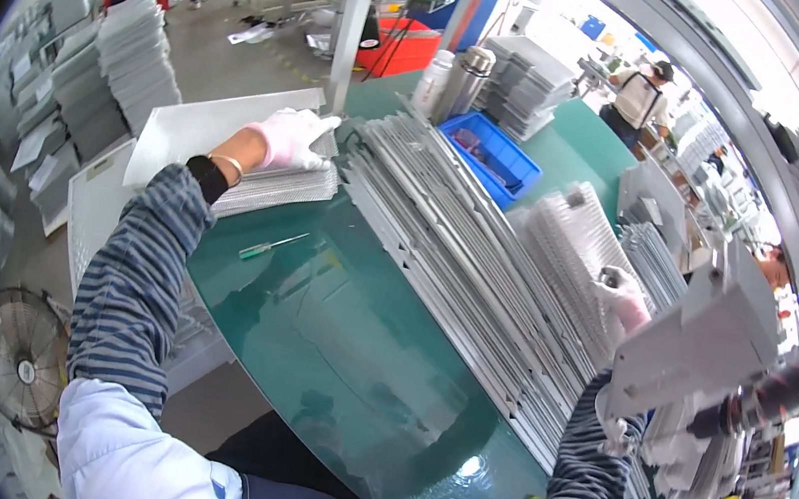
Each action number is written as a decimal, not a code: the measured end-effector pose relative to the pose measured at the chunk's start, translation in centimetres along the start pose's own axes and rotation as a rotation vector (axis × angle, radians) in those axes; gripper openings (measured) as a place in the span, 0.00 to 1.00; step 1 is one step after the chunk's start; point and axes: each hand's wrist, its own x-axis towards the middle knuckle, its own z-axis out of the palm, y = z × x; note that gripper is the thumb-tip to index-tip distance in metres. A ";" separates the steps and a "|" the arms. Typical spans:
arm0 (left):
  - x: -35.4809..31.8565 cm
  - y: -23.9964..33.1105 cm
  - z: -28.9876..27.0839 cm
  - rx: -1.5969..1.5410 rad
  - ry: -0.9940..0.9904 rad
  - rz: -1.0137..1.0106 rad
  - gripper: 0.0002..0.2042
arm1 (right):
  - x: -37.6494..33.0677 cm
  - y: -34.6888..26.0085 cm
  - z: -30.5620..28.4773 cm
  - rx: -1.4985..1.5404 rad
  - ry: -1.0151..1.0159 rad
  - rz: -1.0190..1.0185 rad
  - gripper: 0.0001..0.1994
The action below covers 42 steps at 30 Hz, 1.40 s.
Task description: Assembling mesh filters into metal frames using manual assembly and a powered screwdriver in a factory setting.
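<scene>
My left hand [291, 137], in a white glove, lies on top of a stack of pale perforated metal panels [276, 191] at the left end of the table, its fingers stretched out to the right. Off to the right, my gloved right hand [623, 297] is closed at the edge of another perforated metal panel [578, 235] in a leaning row. Its fingertips are partly hidden. Between the hands, a long row of thin grey metal strips [459, 257] runs diagonally across the table. A green-handled screwdriver [263, 249] lies near my left forearm.
A blue bin [487, 158], a steel flask [465, 79] and a white bottle [432, 82] stand beyond the strips on the green table [347, 344]. A power driver [775, 385] and a grey bracket [701, 335] jut in at right. A fan [22, 356] stands lower left. Other people are farther off.
</scene>
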 end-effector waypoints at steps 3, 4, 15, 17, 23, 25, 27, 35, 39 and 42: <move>0.7 -0.9 -0.1 -0.145 0.002 0.028 0.42 | 1.3 3.5 -0.3 0.130 0.040 -0.122 0.28; 0.9 -1.2 -0.1 -0.182 0.043 0.061 0.42 | 1.6 4.2 -0.4 0.225 0.046 -0.194 0.25; -3.3 -0.6 2.2 -0.039 0.204 0.194 0.40 | -4.8 -1.4 4.7 -0.328 0.222 -0.402 0.23; -3.0 -0.5 2.0 0.069 0.003 0.140 0.39 | -5.2 -3.0 5.3 -0.374 0.305 -0.346 0.26; -3.2 -1.8 0.8 -0.084 0.054 0.202 0.33 | -3.8 -3.7 6.6 -0.468 0.458 -0.192 0.36; -2.7 -2.5 0.8 -0.200 0.113 0.226 0.32 | -2.8 -1.9 5.7 -0.353 0.370 -0.208 0.40; -2.2 -3.1 0.8 -0.227 0.174 0.274 0.30 | -1.1 0.9 5.1 -0.214 0.297 -0.188 0.40; -2.9 -2.8 -2.5 -0.267 0.381 0.297 0.28 | 1.2 4.4 3.5 0.165 0.017 -0.170 0.35; -5.9 -8.9 -7.7 -0.331 0.852 0.145 0.27 | -0.4 3.5 2.0 0.039 0.097 -0.175 0.31; -9.6 -12.3 -13.0 -0.357 1.206 0.007 0.27 | -2.9 4.1 -3.5 -0.082 0.230 -0.146 0.29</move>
